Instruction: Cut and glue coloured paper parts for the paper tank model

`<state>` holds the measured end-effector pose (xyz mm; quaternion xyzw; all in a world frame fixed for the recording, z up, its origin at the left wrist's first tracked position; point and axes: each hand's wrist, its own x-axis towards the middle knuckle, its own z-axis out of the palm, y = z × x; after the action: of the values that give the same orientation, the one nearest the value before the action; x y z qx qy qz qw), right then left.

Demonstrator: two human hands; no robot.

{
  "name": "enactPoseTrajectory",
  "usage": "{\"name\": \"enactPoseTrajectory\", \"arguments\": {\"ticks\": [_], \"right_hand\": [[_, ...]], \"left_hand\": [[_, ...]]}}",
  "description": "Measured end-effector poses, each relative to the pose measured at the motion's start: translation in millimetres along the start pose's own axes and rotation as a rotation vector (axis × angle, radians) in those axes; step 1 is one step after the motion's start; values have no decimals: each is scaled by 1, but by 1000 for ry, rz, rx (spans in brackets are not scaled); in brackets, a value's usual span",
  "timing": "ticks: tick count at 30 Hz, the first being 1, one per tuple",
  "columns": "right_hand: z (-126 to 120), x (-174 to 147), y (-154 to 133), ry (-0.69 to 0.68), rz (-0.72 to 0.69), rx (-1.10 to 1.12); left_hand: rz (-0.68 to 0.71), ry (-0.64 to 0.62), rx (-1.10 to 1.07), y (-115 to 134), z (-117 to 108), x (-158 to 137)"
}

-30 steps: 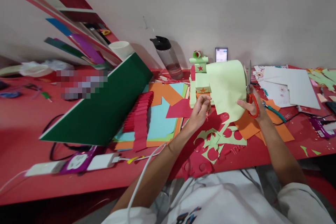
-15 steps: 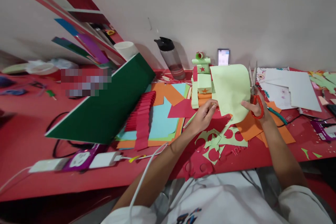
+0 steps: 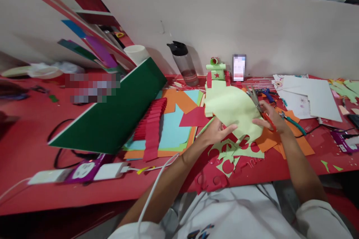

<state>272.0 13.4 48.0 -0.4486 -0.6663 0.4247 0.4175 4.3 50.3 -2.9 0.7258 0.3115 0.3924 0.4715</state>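
Note:
My left hand (image 3: 220,131) is closed on the near left edge of a light green paper sheet (image 3: 235,108), thumb on top and fingers beneath. The sheet has a rounded outline and hangs tilted above the table. In my right hand (image 3: 270,117) are orange-handled scissors (image 3: 255,101), blades parted and pointing away to the upper left, by the sheet's right edge. My right thumb reaches the sheet's edge. Behind the sheet stands a green and red paper model (image 3: 217,73) with a star on it, partly hidden. Green paper scraps with round holes (image 3: 228,164) lie below my hands.
Left of my hands are stacked coloured papers (image 3: 176,130), a pleated red strip (image 3: 153,130) and a leaning green board (image 3: 112,115). A bottle (image 3: 185,65) and a phone (image 3: 239,68) stand at the wall. Teal-handled pliers (image 3: 293,122) lie to the right, and a white cable crosses my left forearm.
The green sheet has tipped lower and turned, uncovering the phone. My right hand and the scissors have come down and left. My left thumb now lies over the sheet.

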Motion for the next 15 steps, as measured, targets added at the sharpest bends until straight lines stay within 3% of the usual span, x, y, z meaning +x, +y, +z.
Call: {"name": "enactPoseTrajectory", "arguments": {"ticks": [2, 8, 10, 13, 15], "right_hand": [[4, 2, 1, -21, 15, 12], [17, 13, 15, 149, 18, 61], [21, 16, 20, 189, 31, 97], [24, 19, 23, 330, 18, 128], [24, 20, 23, 409, -7, 134]], "left_hand": [[30, 79, 56, -1, 3, 0], [184, 470, 8, 0, 3, 7], [179, 540, 4, 2, 1, 8], [48, 499, 56, 4, -3, 4], [-159, 363, 152, 6, -7, 1]]}}
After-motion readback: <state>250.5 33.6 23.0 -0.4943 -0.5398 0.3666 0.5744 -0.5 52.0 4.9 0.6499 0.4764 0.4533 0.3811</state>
